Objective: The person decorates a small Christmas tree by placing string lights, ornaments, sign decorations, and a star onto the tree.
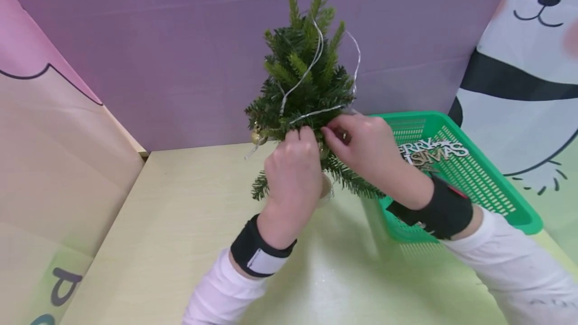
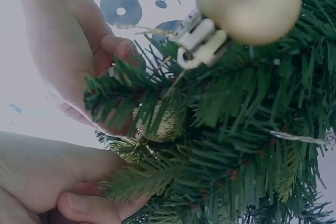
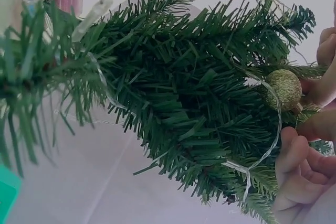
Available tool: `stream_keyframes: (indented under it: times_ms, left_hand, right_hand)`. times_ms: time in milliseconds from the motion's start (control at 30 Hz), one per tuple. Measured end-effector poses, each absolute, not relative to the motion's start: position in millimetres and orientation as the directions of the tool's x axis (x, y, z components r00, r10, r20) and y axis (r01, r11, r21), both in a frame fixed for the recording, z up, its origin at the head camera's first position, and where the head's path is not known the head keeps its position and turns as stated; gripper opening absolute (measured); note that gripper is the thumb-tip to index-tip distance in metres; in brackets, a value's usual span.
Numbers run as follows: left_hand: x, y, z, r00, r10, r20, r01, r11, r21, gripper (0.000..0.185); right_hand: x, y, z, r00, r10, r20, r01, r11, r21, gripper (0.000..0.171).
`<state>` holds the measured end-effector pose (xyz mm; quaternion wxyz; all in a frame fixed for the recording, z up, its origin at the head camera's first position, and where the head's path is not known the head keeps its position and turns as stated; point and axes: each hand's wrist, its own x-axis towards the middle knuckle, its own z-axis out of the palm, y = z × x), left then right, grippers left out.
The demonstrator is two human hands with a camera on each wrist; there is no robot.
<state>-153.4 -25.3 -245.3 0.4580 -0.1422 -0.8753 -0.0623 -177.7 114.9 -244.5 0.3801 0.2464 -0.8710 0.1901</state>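
Head view: a small artificial tree [image 1: 307, 89] stands at the far middle of the pale table [image 1: 180, 224], its base hidden behind the two hands. The left hand [image 1: 291, 174] has its fingers curled into the lower branches; what the fingertips hold is concealed by its own back. The right hand [image 1: 363, 147] reaches in from the right with thumb and forefinger pinched together at the foliage, where a thin wire light string [image 1: 311, 59] winds down the tree. A smooth gold bauble [image 1: 258, 137] hangs at the tree's left edge. To the right, a green basket [image 1: 492, 184] holds a "Merry Christmas" sign [image 1: 433, 152], its left part covered by the right hand. Left wrist view: the smooth gold bauble [image 2: 247, 6] fills the top, blurred and cut off by the upper edge, with a white clip beneath it; a glittered gold bauble [image 2: 160, 127] sits half buried in needles between the hands, and the left hand's fingers [image 2: 84, 205] curl into the branches at the lower left. Right wrist view: the glittered gold bauble [image 3: 283, 88] lies just beside the right hand's fingers [image 3: 294, 153], which curl around the light string [image 3: 273, 140]; whether they also touch the bauble cannot be told.
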Motion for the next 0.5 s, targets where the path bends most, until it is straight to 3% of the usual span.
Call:
stream_keyframes:
  times_ms: [167, 500]
  left_hand:
    - [-152.7, -27.0, -245.5, -0.56, 0.205, 0.803, 0.315, 0.949, -0.023, 0.006]
    - [-154.5, -31.7, -251.9, -0.528, 0.244, 0.813, 0.37, 0.928, -0.038, 0.01]
  right_hand:
    - [-177.2, 115.0, -246.0, -0.585, -0.306, 0.751, -0.584, 0.802, -0.129, 0.013]
    - [-177.2, 117.2, -252.9, -0.566, -0.346, 0.748, -0.591, 0.803, -0.075, 0.012]
